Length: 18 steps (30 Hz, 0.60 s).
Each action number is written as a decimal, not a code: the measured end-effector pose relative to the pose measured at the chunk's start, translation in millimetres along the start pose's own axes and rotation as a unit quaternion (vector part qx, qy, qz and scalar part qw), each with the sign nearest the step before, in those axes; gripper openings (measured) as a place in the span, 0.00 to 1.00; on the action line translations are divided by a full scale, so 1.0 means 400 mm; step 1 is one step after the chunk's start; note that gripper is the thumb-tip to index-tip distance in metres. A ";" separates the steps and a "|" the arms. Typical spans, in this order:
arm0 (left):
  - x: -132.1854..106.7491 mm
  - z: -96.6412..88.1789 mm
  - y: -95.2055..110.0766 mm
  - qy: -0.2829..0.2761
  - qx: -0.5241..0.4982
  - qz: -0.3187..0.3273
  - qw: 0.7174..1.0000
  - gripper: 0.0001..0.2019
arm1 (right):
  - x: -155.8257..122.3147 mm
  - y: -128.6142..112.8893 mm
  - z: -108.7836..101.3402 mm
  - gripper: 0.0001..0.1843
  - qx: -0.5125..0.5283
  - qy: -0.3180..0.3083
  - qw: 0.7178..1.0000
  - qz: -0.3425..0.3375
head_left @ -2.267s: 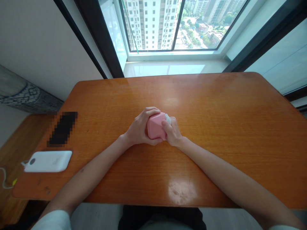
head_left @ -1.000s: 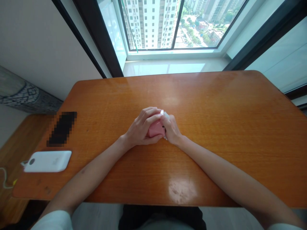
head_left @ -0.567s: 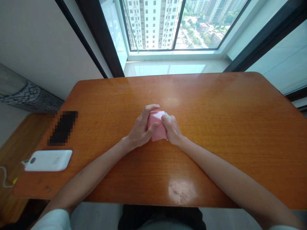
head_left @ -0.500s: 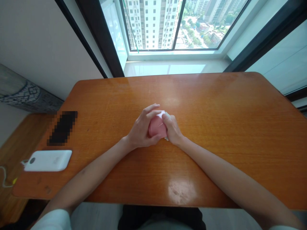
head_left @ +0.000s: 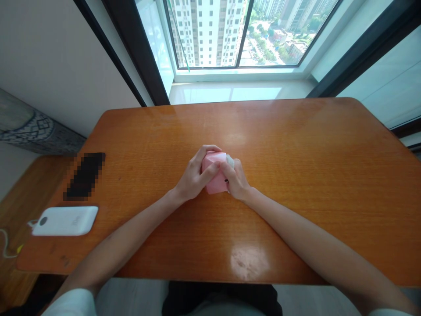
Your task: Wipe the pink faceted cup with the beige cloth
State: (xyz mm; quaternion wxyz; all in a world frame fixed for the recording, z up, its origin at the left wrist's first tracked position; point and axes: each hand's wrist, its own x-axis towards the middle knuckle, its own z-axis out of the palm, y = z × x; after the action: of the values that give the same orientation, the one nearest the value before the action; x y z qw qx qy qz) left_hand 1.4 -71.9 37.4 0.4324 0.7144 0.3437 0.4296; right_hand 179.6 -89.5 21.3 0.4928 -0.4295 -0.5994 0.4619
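- Pink block (head_left: 216, 183), one: between the hands, over the middle of the table (head_left: 296, 153); whether resting is unclear; long axis masked by fingers.
- Left hand (head_left: 193, 177): clasping its left side, thumb across it.
- Right hand (head_left: 238, 180): gripping its right end, beside a whitish part (head_left: 230, 161); neither hand nearer.
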 end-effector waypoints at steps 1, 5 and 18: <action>-0.002 0.002 -0.004 0.002 0.001 -0.010 1.000 0.22 | 0.000 0.000 0.000 0.39 0.007 0.002 1.000 0.015; -0.007 0.003 -0.048 0.035 0.065 0.167 0.983 0.33 | 0.004 0.002 0.002 0.39 0.022 0.007 0.999 0.039; -0.001 0.001 -0.011 0.027 0.019 0.102 0.994 0.20 | 0.001 -0.014 0.002 0.38 -0.053 -0.027 0.993 -0.099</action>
State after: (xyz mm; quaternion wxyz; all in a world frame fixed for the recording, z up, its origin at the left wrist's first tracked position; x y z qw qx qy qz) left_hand 1.0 -70.8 33.1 0.3637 0.7420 0.2887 0.4836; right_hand 178.5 -90.2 27.0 0.4963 -0.3814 -0.6754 0.3899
